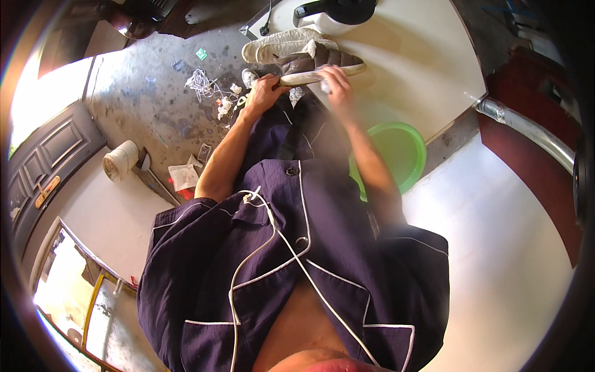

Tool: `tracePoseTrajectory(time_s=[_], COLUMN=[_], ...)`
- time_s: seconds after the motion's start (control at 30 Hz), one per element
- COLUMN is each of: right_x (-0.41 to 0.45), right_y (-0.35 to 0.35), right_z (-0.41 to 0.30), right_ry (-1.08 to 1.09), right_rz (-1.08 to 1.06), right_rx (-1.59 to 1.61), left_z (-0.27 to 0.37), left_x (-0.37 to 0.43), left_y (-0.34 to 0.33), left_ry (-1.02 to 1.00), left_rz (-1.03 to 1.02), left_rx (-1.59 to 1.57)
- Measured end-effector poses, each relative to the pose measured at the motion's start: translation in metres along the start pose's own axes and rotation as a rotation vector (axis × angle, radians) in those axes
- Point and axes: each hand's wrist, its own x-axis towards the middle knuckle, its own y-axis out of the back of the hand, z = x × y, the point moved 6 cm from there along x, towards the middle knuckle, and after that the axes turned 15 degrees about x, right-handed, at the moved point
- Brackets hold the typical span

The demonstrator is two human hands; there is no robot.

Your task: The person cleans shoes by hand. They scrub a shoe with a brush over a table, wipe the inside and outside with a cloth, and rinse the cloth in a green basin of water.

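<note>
A brown quilted shoe [320, 59] with a whitish sole is held sideways ahead of me, over the table's near left corner. My left hand [264, 95] grips its left end by the sole. My right hand [338, 88] pinches a white wad [324, 80], tissue or cloth, against the side of the sole. Its fingers partly cover the wad and the sole edge. Just beyond the shoe lie cream fleecy pieces [269, 49], perhaps insoles or slippers, at the table edge.
A white kettle with a black lid [346, 10] stands on the pale table [418, 60], near a black plug [264, 30]. Close by my right forearm is a green basin [418, 160]. Tangled white cord [201, 86] and crumpled tissues [225, 108] litter the floor. A bucket [122, 160] is at left.
</note>
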Motion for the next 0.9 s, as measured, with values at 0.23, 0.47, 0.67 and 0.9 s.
tracePoseTrajectory(time_s=[0.23,0.47,0.67,0.9], right_x=[0.007,-0.016,-0.017,-0.017], right_y=[-0.051,0.018,0.053,-0.013], right_z=[-0.033,0.018,0.037,0.006], right_ry=[-0.022,-0.020,-0.185,-0.149], right_rz=[-0.094,-0.016,0.164,0.125], right_rx=[0.126,-0.080,-0.129,-0.010], left_z=[-0.004,-0.004,-0.012,-0.017], left_x=[0.001,-0.001,-0.002,-0.004], left_y=[-0.006,-0.005,-0.013,-0.023], left_ry=[0.009,0.018,-0.015,0.047], left_rz=[0.014,-0.049,-0.045,-0.135], left_rx=[-0.042,-0.028,-0.031,-0.057])
